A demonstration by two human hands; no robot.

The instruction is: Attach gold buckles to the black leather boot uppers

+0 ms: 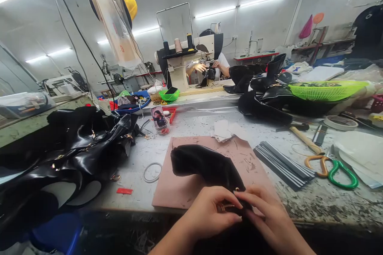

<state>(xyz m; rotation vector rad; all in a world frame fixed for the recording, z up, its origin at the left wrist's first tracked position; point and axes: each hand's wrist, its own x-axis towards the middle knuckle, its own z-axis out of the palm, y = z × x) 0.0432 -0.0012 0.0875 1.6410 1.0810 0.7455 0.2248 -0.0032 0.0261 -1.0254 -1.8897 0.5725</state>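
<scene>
A black leather boot piece (206, 165) lies on a pink cutting mat (185, 185) at the near edge of the workbench. My left hand (209, 213) and my right hand (265, 215) meet at its near end, fingers pinched round the leather and a small gold metal ring (223, 207) between them. Both hands are closed on the piece.
A heap of black leather parts (66, 155) fills the left. Scissors with orange and green handles (332, 167), a hammer (302, 137), grey strips (281, 161), a tape roll (341, 122) and a green basket (326, 89) lie right. Another person (221, 65) sews at a machine (185, 61) behind.
</scene>
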